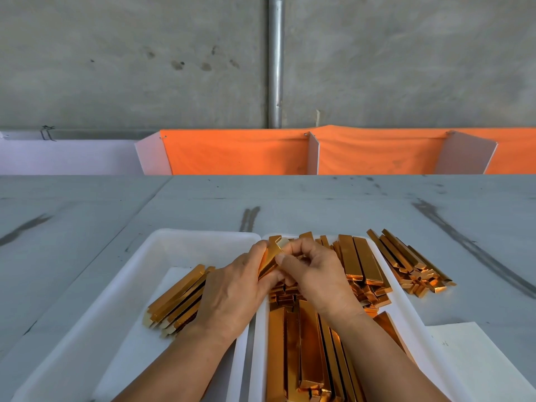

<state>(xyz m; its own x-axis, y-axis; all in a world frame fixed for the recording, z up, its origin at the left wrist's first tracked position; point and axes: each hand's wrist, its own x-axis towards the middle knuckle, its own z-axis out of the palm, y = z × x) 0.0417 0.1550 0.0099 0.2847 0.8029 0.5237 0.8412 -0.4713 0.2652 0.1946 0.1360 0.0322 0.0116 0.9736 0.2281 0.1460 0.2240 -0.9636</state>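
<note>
A grey table (87,216) bears two white trays side by side. The left tray (179,242), at 8 o'clock, holds a small stack (177,300) of gold strips. The right tray (403,303), at 5 o'clock, holds a big heap (359,265). A loose pile (406,262) lies on the table at 3 o'clock. At centre, the left hand (232,291) and right hand (316,274), fingers curled, pinch one strip (271,256) above the trays' meeting rims.

A shiny copper-gold strip (271,258) gleams at centre, matching the gold small stack (177,297) at 8 o'clock in a white tray (185,245), the big heap (307,343) at 6 o'clock in a second white tray (406,303), and the loose pile (406,265) at 3 o'clock on the pale grey, dark-streaked table (319,198). At 12 o'clock, an orange cloth (237,152) hangs below a blotched grey wall (116,68) and a silver pipe (275,68).
</note>
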